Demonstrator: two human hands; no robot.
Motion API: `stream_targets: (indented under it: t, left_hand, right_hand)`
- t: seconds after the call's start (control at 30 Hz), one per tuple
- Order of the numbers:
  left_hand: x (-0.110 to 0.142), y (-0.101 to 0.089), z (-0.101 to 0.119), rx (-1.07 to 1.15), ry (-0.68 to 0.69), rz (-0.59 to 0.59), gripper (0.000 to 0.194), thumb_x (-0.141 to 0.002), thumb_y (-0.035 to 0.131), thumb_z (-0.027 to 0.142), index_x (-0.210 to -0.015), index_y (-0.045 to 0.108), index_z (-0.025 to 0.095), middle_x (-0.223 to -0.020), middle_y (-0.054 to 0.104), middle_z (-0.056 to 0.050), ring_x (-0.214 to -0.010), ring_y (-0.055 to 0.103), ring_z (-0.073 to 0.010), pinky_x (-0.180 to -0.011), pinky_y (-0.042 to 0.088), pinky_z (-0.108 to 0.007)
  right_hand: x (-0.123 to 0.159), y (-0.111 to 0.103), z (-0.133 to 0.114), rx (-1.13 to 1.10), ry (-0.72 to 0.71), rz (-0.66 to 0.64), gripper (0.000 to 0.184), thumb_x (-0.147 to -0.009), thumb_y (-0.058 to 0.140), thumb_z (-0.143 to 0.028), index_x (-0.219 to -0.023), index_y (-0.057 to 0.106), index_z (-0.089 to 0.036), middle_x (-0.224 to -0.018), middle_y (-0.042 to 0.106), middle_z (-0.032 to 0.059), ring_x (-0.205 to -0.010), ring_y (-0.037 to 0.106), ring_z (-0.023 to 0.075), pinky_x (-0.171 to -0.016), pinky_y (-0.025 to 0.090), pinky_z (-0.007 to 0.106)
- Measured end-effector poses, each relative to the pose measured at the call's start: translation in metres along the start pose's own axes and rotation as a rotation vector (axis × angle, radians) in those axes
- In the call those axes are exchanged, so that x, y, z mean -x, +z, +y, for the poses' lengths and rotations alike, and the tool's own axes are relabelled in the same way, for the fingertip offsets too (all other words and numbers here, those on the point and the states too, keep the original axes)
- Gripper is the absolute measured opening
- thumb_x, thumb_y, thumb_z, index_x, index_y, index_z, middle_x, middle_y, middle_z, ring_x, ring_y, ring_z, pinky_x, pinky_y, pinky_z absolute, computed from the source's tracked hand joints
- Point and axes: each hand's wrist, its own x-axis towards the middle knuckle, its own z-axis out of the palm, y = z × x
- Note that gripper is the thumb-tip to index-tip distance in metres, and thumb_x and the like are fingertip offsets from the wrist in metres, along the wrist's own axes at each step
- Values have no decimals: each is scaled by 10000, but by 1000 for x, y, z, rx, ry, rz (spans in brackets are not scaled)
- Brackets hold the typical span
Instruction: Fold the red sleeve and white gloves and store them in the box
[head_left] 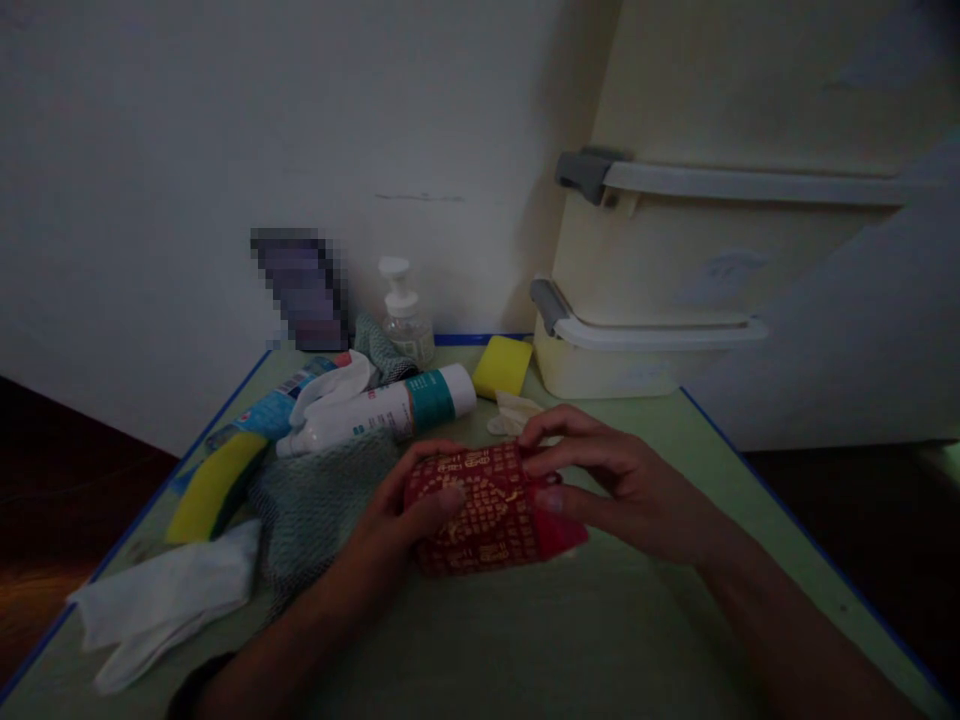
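A red pouch with gold lettering (487,510) lies on the pale green table (525,640) in front of me. My left hand (401,515) grips its left end, thumb across the front. My right hand (615,480) pinches its right end, fingers curled over the top edge and thumb pressed on the red flap. Both hands are closed on the pouch.
Left of the pouch lie a grey-green mesh cloth (315,505), a white glove (165,600), a yellow-and-blue tube (232,455) and a white bottle with a teal band (382,410). Behind stand a pump bottle (405,315), a yellow sponge (502,365) and a cream fridge (675,280).
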Motion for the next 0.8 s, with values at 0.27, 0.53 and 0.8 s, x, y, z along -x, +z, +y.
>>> stream_targets:
  t: [0.27, 0.53, 0.8]
  left_hand:
    - [2, 0, 1, -94, 254, 128, 571, -580, 793, 283, -1079, 518, 240, -1086, 641, -41, -982, 617, -249, -797, 529, -319]
    - [5, -2, 3, -74, 222, 69, 533, -569, 795, 198, -1018, 511, 235, -993, 657, -24, -844, 644, -204, -713, 544, -290]
    - [3, -4, 3, -61, 163, 14, 522, -602, 778, 220, -1028, 476, 240, -948, 643, -13, -798, 643, -187, -694, 546, -296]
  right_hand:
    - [0, 11, 4, -240, 193, 204, 412, -717, 728, -176, -1097, 643, -313, -1161, 633, 28, -1054, 615, 178, -905, 522, 382]
    - [2, 13, 4, -45, 9, 212, 256, -691, 752, -209, -937, 721, -271, -952, 639, 44, -888, 643, 182, -684, 584, 317]
    - [0, 16, 0, 230, -172, 165, 162, -768, 682, -195, -928, 662, -206, -987, 602, 64, -926, 609, 174, -805, 530, 341]
